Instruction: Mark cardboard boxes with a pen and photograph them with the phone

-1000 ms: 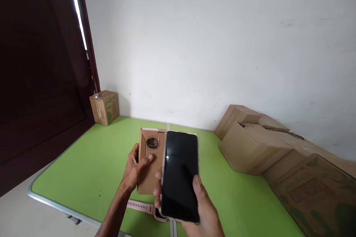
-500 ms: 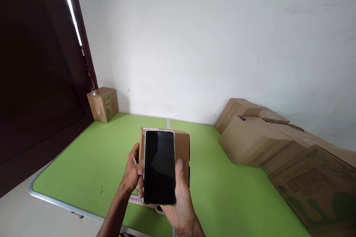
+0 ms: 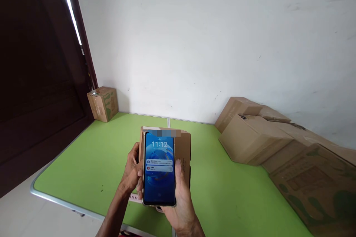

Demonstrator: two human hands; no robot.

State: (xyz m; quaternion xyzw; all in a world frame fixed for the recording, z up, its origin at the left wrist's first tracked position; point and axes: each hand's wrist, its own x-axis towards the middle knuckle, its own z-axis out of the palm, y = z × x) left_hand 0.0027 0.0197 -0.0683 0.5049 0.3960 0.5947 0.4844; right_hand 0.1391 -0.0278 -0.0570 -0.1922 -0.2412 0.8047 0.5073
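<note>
My right hand is wrapped around a smartphone, its thumb along the right edge. The phone's lit lock screen reads 11:12 above two notifications. Directly behind it is a small cardboard box, mostly covered by the phone. My left hand grips the box at its left side; some of its fingers are hidden behind it. Fingertips also show beside the phone's left edge. Below the phone, a pink watch strap with slots lies on the table, partly hidden by the hands.
The green folding table has a metal rim and stands against a white wall. A taped carton sits at its far left corner. Several cardboard boxes are piled along the right side. A dark door is at left.
The phone's screen has gone from black to a lit lock screen showing the time and notifications. Both hands keep nearly the same place and hold.
</note>
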